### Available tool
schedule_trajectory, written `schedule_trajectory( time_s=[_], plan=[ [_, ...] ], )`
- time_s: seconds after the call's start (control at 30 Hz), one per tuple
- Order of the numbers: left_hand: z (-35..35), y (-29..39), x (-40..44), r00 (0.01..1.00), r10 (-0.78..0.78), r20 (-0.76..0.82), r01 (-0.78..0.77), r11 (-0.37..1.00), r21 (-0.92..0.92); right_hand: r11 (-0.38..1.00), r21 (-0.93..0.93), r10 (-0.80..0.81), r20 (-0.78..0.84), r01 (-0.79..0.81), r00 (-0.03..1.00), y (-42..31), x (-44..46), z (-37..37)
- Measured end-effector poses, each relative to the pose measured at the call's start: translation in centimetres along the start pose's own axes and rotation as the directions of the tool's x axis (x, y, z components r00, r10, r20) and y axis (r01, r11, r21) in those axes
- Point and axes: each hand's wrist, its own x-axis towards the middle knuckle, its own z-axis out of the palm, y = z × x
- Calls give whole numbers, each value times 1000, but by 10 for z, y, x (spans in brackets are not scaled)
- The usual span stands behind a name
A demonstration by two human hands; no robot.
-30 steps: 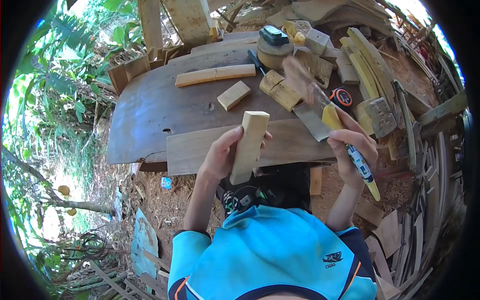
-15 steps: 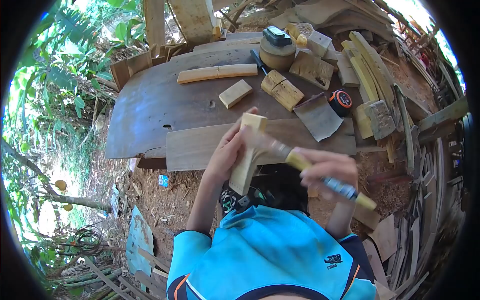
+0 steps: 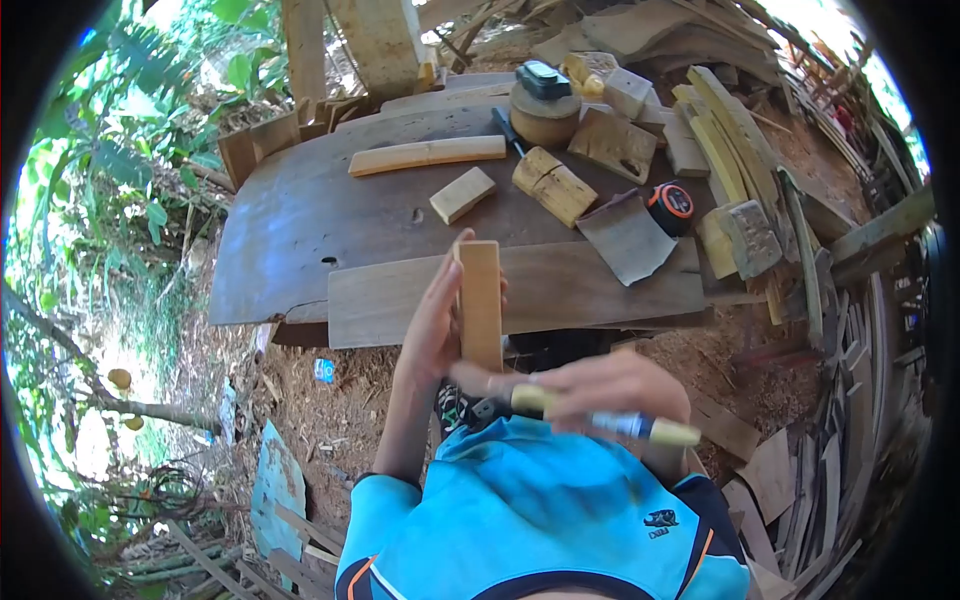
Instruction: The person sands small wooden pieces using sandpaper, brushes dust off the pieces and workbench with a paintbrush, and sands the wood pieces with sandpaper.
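Upright in my left hand (image 3: pixel 430 330) is a rectangular wooden block (image 3: pixel 482 305), its broad smooth face toward me, thumb along one side and fingertips showing past the other. My right hand (image 3: pixel 625 385) grips a paintbrush (image 3: pixel 674 433) by its yellow handle, which carries a printed label. The brush's bristle end points left to the lower end of the block. Motion smears the bristles, and I cannot tell whether they touch the wood.
On the wooden table (image 3: pixel 270 260) lie a loose plank (image 3: pixel 400 292), a small block (image 3: pixel 462 195), sandpaper (image 3: pixel 628 240), a tape measure (image 3: pixel 671 207) and a split log piece (image 3: pixel 555 187). A dark device (image 3: pixel 543 80) rests on a round container (image 3: pixel 545 115). Scrap wood (image 3: pixel 765 455) is piled right.
The block has turned from tilted to upright, with its broad face toward me. My right hand and the paintbrush have moved down and left, from the block's upper part to its lower end.
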Motion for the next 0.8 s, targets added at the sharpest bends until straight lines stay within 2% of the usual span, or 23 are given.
schedule_trajectory(
  time_s=[0.03,0.07,0.13,0.17,0.27,0.33,0.37,0.4,0.47,0.5,0.6,0.63,0.67,0.7,0.73,0.77,0.8],
  plan=[
    [1,-6,-3,1000,-23,9,23,998,59,996,40,84,-94,-80,992,2,-1,-4],
    [-1,-12,-7,998,-68,-20,69,996,53,995,-104,-30,-179,11,983,3,2,-12],
    [-1,-18,-10,987,-139,-79,143,989,37,981,-191,-118,-440,35,890,5,4,-20],
    [0,-16,-14,990,-137,-29,138,990,40,965,-261,-147,-495,15,856,2,4,-24],
    [-6,-15,-10,995,-94,-18,93,994,-61,946,-323,-181,-428,37,886,1,3,-22],
    [-5,-11,-2,999,34,-11,-35,994,-107,998,-21,-63,-80,62,995,1,-2,-13],
    [-5,-8,4,995,100,-8,-101,986,-130,998,-31,-56,53,58,997,-3,-5,-4],
    [-6,-5,10,983,166,-82,-172,983,-68,997,-43,-48,188,57,981,-6,-7,0],
    [-10,0,16,930,295,-221,-286,955,74,988,138,23,320,-70,947,-8,-11,-7],
    [-12,4,17,921,299,-249,-287,954,83,965,222,48,385,-143,922,-8,-15,-11],
    [-28,2,23,824,437,-359,-422,898,126,954,211,204,72,-215,976,11,-25,-29],
    [-33,3,21,812,441,-382,-449,891,74,953,251,207,-135,-168,969,23,-23,-29],
    [-34,3,19,803,508,-310,-522,852,42,953,283,206,-336,-111,919,35,-19,-28],
    [-36,1,16,784,574,-238,-590,808,4,879,467,332,-455,-96,826,43,-12,-26],
    [-37,0,11,757,632,-166,-645,763,-37,773,633,475,-530,-45,703,48,-4,-22],
    [-37,0,6,746,625,-229,-634,772,40,644,764,620,-553,42,558,53,2,-17],
    [-42,0,1,747,624,-228,-627,776,71,611,785,613,-547,97,570,62,7,-12]
  ],
)
